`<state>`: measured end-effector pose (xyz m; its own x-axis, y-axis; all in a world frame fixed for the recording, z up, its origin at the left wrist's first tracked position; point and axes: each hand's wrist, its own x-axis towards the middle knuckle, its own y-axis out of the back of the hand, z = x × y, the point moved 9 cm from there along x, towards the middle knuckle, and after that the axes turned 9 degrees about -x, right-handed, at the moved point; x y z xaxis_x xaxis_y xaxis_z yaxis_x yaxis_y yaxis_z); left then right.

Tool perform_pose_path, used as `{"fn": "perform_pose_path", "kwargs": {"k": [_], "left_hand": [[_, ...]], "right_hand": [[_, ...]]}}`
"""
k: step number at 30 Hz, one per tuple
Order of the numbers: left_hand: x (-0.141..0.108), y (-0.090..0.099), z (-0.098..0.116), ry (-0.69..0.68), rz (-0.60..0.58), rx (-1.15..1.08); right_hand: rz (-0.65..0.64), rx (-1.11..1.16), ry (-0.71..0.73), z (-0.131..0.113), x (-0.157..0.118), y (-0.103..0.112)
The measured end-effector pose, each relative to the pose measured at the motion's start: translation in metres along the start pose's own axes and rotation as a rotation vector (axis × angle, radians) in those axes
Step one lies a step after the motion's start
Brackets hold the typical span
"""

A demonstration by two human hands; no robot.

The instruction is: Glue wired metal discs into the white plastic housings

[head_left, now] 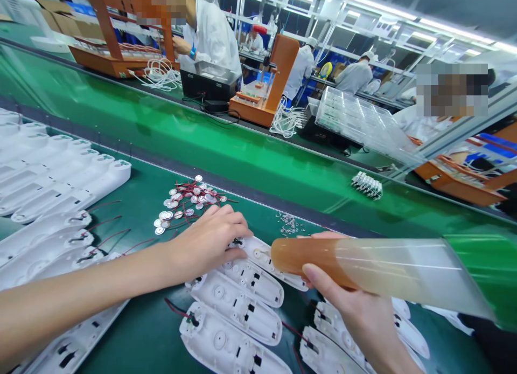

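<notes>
My right hand point(357, 306) is wrapped around a large clear glue syringe point(307, 260), amber at its front and pale further back. Its narrow tip points left, at a round spot inside the farthest white plastic shell point(258, 251) of a row. My left hand point(216, 234) grips the left end of that same shell, thumb on the near side and fingers curled over the far side. Nearer to me lie more white shells point(238, 304), hollow side up, some with red and black wires at their ends. My left fingertips are partly hidden.
Beyond my left hand lies a pile of metal discs point(197, 196) with red wires, and small screws point(287, 223) lie to its right. White housings point(60, 174) fill the left side. Behind the green conveyor belt point(173, 131) stand orange fixtures point(258, 104) and co-workers in white coats.
</notes>
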<state>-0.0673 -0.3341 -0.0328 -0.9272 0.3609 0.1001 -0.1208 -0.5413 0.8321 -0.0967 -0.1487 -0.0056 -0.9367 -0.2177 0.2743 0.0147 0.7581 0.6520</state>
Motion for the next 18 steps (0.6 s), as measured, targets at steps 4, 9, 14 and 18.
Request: {"fn": "perform_pose_path", "kwargs": {"k": [4, 9, 14, 18], "left_hand": [[0.001, -0.001, 0.000, 0.012, -0.020, -0.013], [0.001, -0.001, 0.000, 0.015, -0.028, -0.020], [0.002, -0.003, 0.000, 0.029, -0.031, -0.021], [-0.002, 0.005, -0.002, 0.069, 0.041, -0.012]], "right_hand": [[-0.013, 0.026, -0.020, -0.003, -0.002, 0.001], [-0.004, 0.081, -0.155, -0.002, -0.006, 0.005], [-0.050, 0.081, -0.150, 0.005, -0.011, -0.002], [0.062, 0.462, -0.224, 0.007, -0.008, 0.004]]}}
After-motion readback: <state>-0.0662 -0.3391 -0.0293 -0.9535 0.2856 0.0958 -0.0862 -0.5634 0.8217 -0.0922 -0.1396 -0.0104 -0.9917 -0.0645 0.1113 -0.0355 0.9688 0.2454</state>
